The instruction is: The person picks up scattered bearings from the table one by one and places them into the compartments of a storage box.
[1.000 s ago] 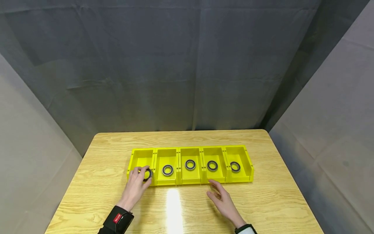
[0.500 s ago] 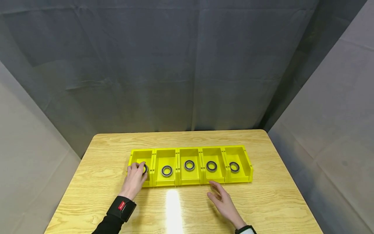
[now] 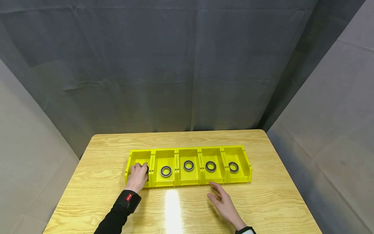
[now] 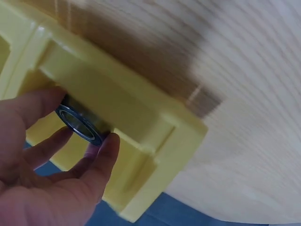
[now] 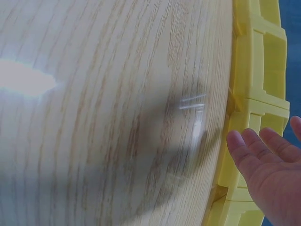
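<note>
A row of joined yellow bins (image 3: pixel 176 182) stands on the wooden table. Over the leftmost bin (image 3: pixel 141 155), my left hand (image 3: pixel 136 178) pinches a ball bearing (image 4: pixel 89 117) between thumb and fingers; in the left wrist view the bearing is tilted inside the bin. Bearings lie flat in the other bins: one in the second bin (image 3: pixel 166 176), one in the middle bin (image 3: pixel 188 170), one in the fourth bin (image 3: pixel 210 171) and one in the rightmost bin (image 3: pixel 233 172). My right hand (image 3: pixel 223 203), fingers relaxed and holding nothing, hovers just in front of the fourth bin.
Behind the table (image 3: pixel 117 139) hangs a dark grey cloth (image 3: pixel 146 81). Pale grey panels flank it on the left (image 3: pixel 26 146) and right (image 3: pixel 330 130). A bright light reflection lies on the tabletop before the bins.
My left hand has shifted slightly within the leftmost bin, and the bearing has turned from showing its ring face to being mostly hidden by the fingers. The right hand stays in place.
</note>
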